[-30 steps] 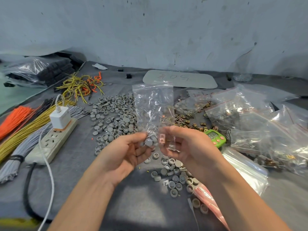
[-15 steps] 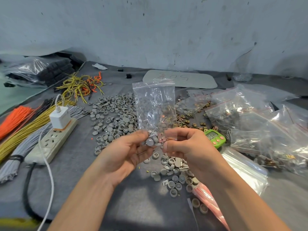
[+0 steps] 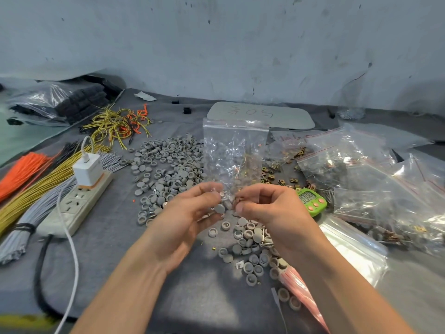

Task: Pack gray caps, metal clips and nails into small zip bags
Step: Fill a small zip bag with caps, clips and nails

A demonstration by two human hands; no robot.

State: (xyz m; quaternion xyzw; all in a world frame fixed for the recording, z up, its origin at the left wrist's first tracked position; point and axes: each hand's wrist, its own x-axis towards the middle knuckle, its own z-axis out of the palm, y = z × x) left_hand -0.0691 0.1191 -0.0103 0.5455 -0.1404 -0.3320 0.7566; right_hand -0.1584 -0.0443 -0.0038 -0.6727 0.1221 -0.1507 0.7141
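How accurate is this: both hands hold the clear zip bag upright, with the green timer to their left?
One error: the head view shows the green timer right of the right hand. It and the left hand do hold the clear zip bag upright.

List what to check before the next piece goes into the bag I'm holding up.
1. Grip on the zip bag: ok. The left hand and right hand pinch its lower edge, and the bag stands upright above them.
2. Bag mouth open: cannot tell. Fingers hide the lower edge.
3. Next piece ready: cannot tell. A gray cap shows between the hands, but whether it is inside or outside the bag is unclear.
4. Count inside the bag: cannot tell through the crinkled plastic.
5. Stock within reach: ok. The cap pile and metal clips lie just behind the bag.
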